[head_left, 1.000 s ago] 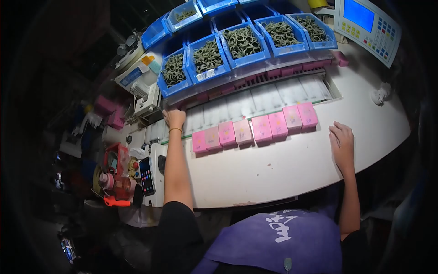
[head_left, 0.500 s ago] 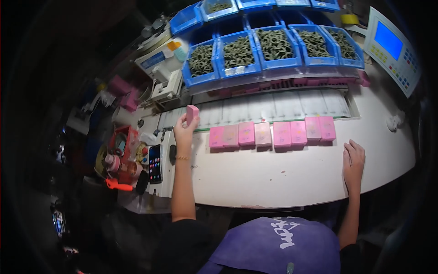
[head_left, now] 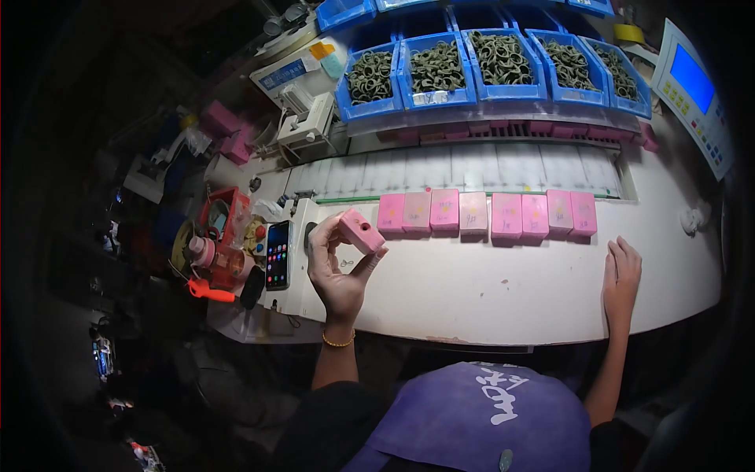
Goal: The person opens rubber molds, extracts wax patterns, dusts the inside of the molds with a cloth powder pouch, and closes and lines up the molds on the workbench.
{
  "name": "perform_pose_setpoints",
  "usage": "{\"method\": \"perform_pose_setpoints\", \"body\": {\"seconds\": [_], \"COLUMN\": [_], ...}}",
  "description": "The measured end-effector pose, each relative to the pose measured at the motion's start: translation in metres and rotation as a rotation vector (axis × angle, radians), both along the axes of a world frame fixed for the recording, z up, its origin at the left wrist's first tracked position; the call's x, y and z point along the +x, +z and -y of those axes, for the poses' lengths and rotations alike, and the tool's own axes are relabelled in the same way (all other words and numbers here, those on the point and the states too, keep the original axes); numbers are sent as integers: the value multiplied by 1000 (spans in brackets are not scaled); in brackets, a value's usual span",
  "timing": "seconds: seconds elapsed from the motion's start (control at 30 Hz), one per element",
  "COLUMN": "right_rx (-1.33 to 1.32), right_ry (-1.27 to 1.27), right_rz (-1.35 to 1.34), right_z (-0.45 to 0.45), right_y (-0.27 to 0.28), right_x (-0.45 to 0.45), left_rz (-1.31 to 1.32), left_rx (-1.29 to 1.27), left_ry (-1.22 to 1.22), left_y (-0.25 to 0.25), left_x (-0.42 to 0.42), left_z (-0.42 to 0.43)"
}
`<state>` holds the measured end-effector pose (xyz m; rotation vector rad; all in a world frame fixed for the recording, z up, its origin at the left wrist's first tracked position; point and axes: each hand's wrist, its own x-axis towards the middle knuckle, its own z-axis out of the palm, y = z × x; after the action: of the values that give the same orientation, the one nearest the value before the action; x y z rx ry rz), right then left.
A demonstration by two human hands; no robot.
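Near the counter's (head_left: pixel 440 303) left edge, my left hand (head_left: pixel 340 288) pinches a pink block (head_left: pixel 361 231), long axis slanting front-right, left of the pink row (head_left: pixel 444 212). My right hand (head_left: pixel 622 274) lies released.

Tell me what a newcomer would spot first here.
Likely the pink block with a dark hole, held in the left hand at the left of the white table. Next, the row of eight pinkish blocks across the table; beyond it, blue bins heaped with greenish rings.
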<state>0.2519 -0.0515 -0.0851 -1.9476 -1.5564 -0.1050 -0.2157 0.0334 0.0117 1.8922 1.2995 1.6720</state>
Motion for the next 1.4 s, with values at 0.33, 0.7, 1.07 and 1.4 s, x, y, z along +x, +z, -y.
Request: {"method": "perform_pose_setpoints", "body": {"seconds": [0.33, 0.7, 1.07, 1.4], "right_rx": [-15, -20, 7, 60], "right_ry": [-8, -12, -32, -40], "right_rz": [-8, -8, -13, -57], "right_z": [0, 1, -1, -2], "right_y": [4, 7, 6, 11], "right_x": [-2, -4, -2, -3], "left_rz": [-106, -205, -590, -890], "left_rx": [35, -507, -453, -15], "left_ry": [52, 376, 588, 273], "left_y": [-3, -38, -63, -169], "left_x": [-2, -24, -34, -103], "left_z": [6, -68, -236, -421]}}
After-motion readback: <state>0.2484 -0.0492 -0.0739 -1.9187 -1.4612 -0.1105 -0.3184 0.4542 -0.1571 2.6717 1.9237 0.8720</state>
